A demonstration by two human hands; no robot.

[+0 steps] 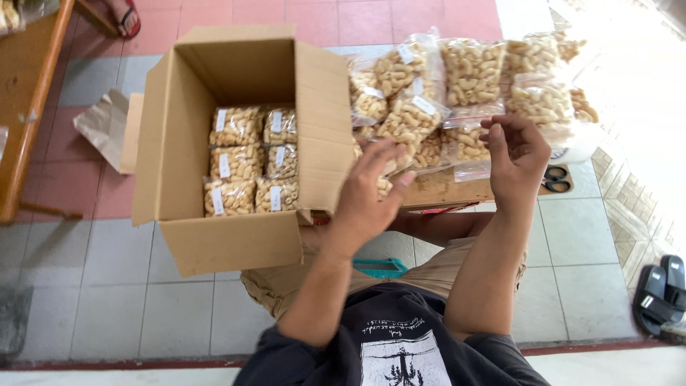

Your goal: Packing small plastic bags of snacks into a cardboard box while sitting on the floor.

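An open cardboard box (179, 154) stands on the tiled floor, with several clear snack bags (251, 163) packed flat inside in two columns. To its right, a low wooden board (439, 189) carries a heap of the same clear bags of curled crackers (468, 75). My left hand (371, 193) hovers beside the box's right flap, fingers spread, touching the near edge of the heap. My right hand (518, 154) is raised over the heap's right side, fingers loosely curled near a bag (468, 143), holding nothing that I can see.
Black scissors (556, 179) lie on the board behind my right hand. A wooden table (25, 93) stands at the left, brown paper (103, 125) beside the box. Black sandals (661, 293) lie at the right. Another person's foot (127, 18) shows at the top left.
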